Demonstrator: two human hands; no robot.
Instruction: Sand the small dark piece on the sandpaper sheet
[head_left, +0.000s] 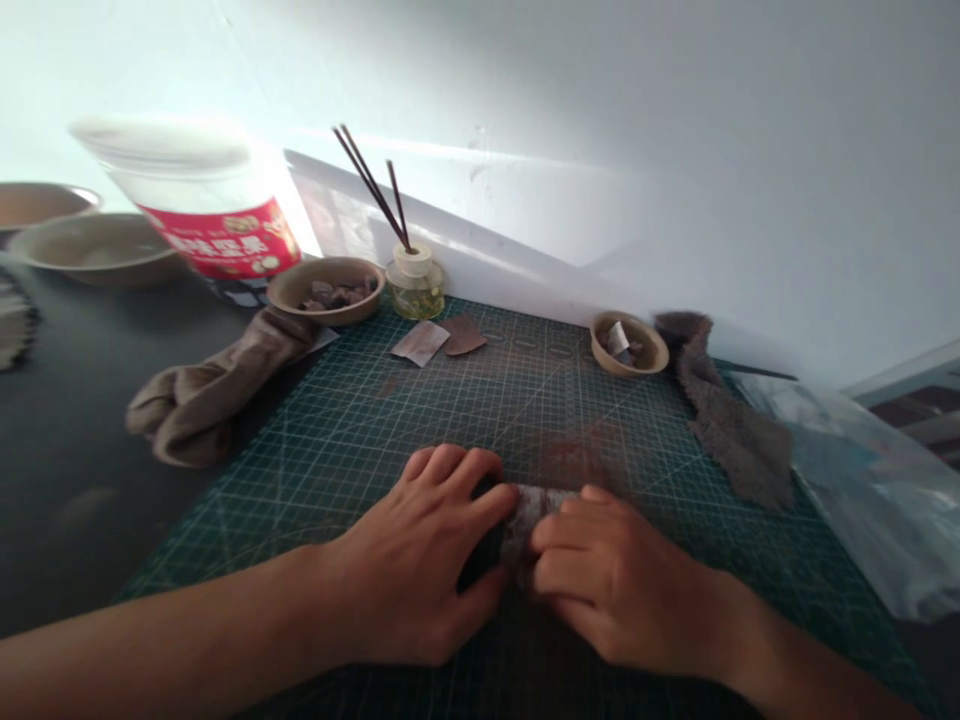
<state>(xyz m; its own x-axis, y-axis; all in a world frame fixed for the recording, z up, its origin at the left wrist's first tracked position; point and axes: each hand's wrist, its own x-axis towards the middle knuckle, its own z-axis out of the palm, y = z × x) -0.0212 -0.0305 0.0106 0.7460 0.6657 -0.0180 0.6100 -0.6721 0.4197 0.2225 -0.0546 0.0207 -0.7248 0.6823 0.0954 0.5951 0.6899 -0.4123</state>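
Observation:
A small greyish sheet with reddish-brown smears, perhaps sandpaper, lies on the green cutting mat between my hands. My left hand holds its left edge with thumb and index finger, the other fingers bent down against the mat. Curled tightly over the right part of the sheet is my right hand; whatever its fingers pinch is hidden. Reddish-brown dust marks the mat just beyond the hands. Farther back lie a pale square piece and a brown square piece, partly overlapping.
A bowl of brown chunks and a reed diffuser stand at the back left, near a large red-labelled tub. A brown cloth lies left. On the right are a small bowl, a grey cloth and a plastic bag.

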